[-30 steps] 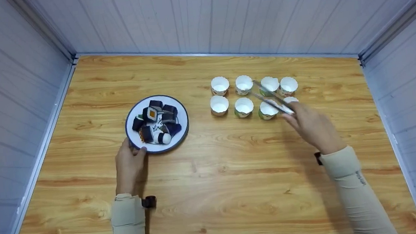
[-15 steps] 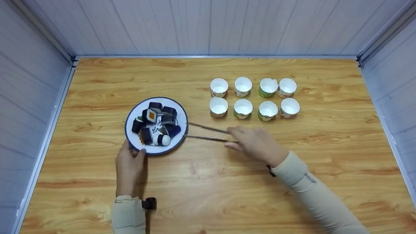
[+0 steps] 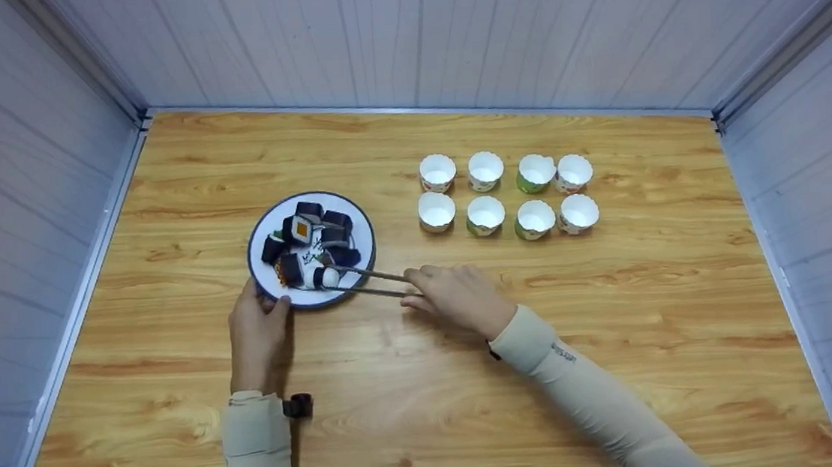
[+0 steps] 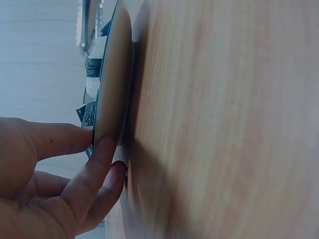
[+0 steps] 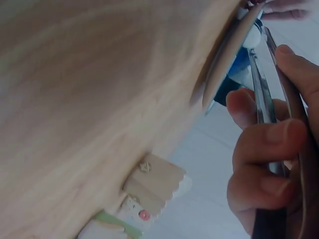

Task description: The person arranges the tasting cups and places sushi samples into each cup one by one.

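Observation:
A round white plate with a dark blue rim [image 3: 258,225] holds several dark sushi pieces and one white piece with a black band [image 3: 329,276]. My left hand [image 3: 258,337] grips the plate's near left edge, thumb on the rim and fingers against the side, as the left wrist view [image 4: 65,174] also shows. My right hand [image 3: 459,297] holds metal tongs [image 3: 378,274], fingers curled round them in the right wrist view [image 5: 269,144]. The tongs' tips are spread on either side of the white banded piece; whether they touch it I cannot tell.
Several white paper cups [image 3: 485,215] with scalloped rims stand in two rows right of the plate, beyond my right hand. Pale panel walls [image 3: 414,38] border the wooden table [image 3: 402,415] at the back and both sides.
My right hand has swung left from the cups to the plate, bringing the tongs' tips over it to the white banded piece. The left hand and plate have stayed put.

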### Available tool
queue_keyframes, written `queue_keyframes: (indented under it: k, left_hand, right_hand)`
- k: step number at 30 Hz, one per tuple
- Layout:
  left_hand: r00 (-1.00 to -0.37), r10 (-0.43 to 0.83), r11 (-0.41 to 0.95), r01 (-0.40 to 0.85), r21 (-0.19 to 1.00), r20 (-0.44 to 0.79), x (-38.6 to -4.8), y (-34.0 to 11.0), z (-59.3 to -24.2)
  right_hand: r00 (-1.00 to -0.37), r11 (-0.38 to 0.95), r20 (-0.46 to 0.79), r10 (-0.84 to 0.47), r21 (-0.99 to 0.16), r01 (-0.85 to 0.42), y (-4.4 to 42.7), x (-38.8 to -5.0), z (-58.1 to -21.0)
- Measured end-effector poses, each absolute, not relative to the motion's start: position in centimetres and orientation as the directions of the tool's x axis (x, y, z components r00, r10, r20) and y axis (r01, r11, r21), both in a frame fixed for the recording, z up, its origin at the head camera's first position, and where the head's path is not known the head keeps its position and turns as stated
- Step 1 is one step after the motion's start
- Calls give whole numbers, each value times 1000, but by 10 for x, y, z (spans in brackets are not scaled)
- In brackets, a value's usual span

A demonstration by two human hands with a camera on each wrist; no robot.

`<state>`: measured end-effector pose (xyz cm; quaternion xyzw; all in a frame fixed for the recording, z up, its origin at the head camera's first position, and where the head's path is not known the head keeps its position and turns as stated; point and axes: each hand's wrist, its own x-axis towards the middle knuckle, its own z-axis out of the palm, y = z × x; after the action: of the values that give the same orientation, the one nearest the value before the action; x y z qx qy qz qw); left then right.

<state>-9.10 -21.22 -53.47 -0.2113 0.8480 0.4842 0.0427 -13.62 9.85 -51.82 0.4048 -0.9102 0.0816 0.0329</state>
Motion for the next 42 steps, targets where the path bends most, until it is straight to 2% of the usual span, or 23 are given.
queue_keyframes:
  k: [13,19,27,35,42]
  left_hand:
    - [-894,-322,435,-431,790,-311,-92,-213,-535]
    - [-901,-331,461,-412,786,-279,-92,-213,-536]
    - [-890,-323,450,-443,775,-321,-94,-213,-536]
    - [-899,-298,446,-429,786,-322,-93,-214,-533]
    - [-893,-297,444,-443,779,-338,-92,-215,-534]
  right_hand:
    - [-651,665,211,-729,-5,-747,78,-131,-520]
    - [-632,646,239,-737,-29,-763,80,-135,-528]
    - [-631,634,236,-739,-73,-770,87,-134,-531]
    - [-647,639,223,-729,-117,-760,91,-132,-524]
    - [-642,627,277,-715,-152,-764,99,-137,-515]
